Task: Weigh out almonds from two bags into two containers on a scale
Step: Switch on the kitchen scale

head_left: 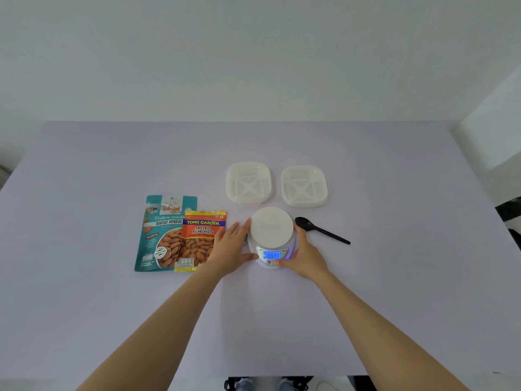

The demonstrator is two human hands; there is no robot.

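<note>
Near the middle of the bench (112,170), scale (272,230): white, with a round platform on top. Its display faces the near edge and glows blue with a row of digits (all eights, as far as they can be read).
Left hand (229,249): lies along the scale's left side with the fingers straight and together. One fingertip touches the platform's rim and the thumb rests against the front of the base. The hand is released and grasps nothing.
Right hand (306,258): wraps the scale's right side, fingers curled round the base and thumb on the front just beside the display, so it is grasping the scale.
Teal bag (160,235): lies flat on the left-edge side of the scale, printed "Roasted Almonds", with its top toward the far edge.
Orange bag (201,238): lies flat, printed "Salted Almonds", and overlaps the teal bag's right side. It sits between that bag and the scale, with the left hand covering part of its right edge.
Left container (249,183): white and square, its slotted bottom showing, just beyond the scale toward the far edge.
Right container (304,186): of the same kind, beside the left container toward the right edge and not touching it.
Black spoon (321,230): lies on the bench just right of the scale. Its bowl is near the right hand's fingertips and its handle angles toward the right edge.
Forearms: bare, both reaching in from the near edge.
</note>
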